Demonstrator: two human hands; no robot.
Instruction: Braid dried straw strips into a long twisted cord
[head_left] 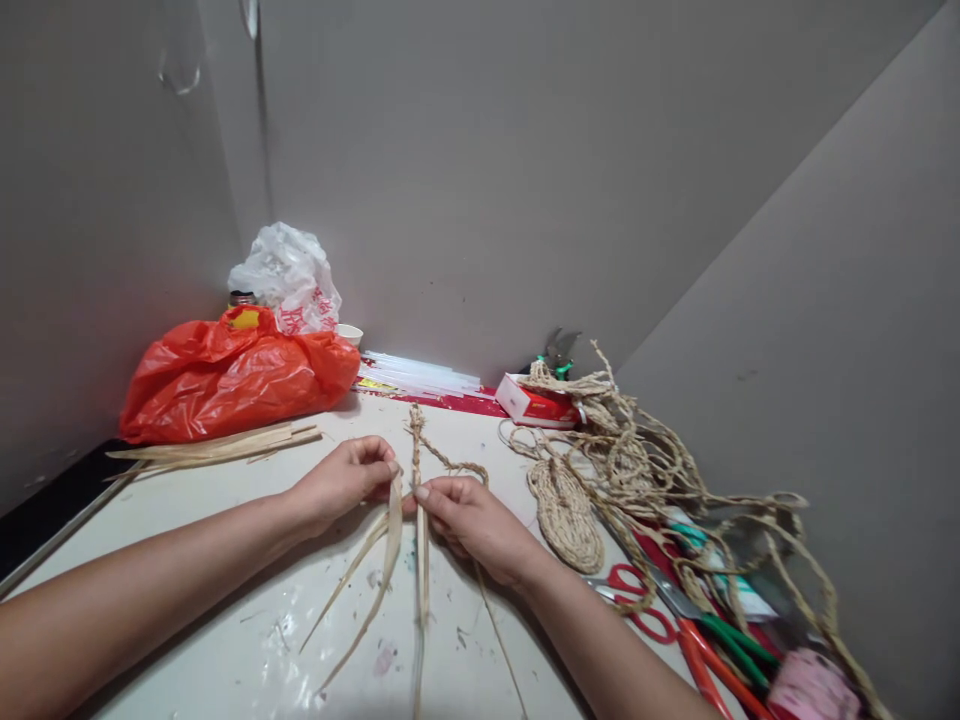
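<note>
1. While the left hand (360, 478) pinches loose strips (392, 545), the right hand (471, 522) has the near end of the braid (417, 455), mid-bench (465, 425).
2. Looks like mid-braiding; next move probably calls for a snug crossover.

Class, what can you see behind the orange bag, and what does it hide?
Behind the orange bag are a white plastic bag and a white cup, their lower parts covered. A dark-topped jar pokes up too; whether behind or inside is unclear.
</note>
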